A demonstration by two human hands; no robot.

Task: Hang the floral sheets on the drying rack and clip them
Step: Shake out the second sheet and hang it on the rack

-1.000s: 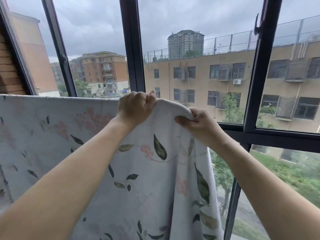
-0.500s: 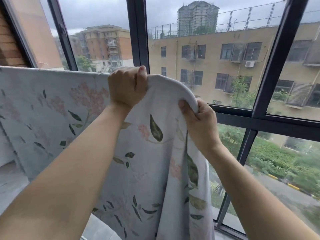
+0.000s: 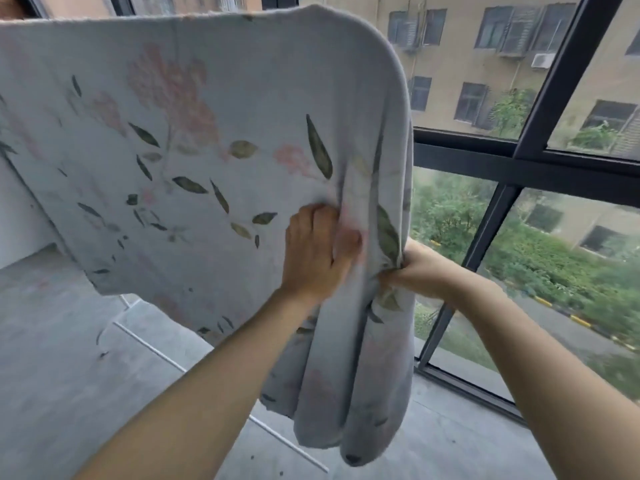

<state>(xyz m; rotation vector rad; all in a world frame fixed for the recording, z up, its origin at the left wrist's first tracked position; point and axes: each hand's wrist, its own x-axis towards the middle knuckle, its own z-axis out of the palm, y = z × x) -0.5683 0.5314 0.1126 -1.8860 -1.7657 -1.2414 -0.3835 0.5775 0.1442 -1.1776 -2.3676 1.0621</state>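
A pale floral sheet [image 3: 180, 126] with pink blossoms and green leaves hangs over a high bar that its top fold hides. Its right end droops in thick folds to near the floor. My left hand [image 3: 317, 252] presses on the front of the sheet, fingers curled into the cloth beside a vertical crease. My right hand [image 3: 415, 270] pinches the bunched right edge of the sheet at the same height. A thin white leg of the drying rack [image 3: 149, 346] shows on the floor below the sheet. No clips are visible.
Large black-framed windows [image 3: 519, 157] stand just right of the sheet, with buildings, trees and a road outside. The grey floor [image 3: 52, 375] spreads below and left. A white wall lies at far left behind the sheet.
Both hands have slid from the sheet's top fold down to its middle. The view has tilted downward, so the floor and rack leg now show.
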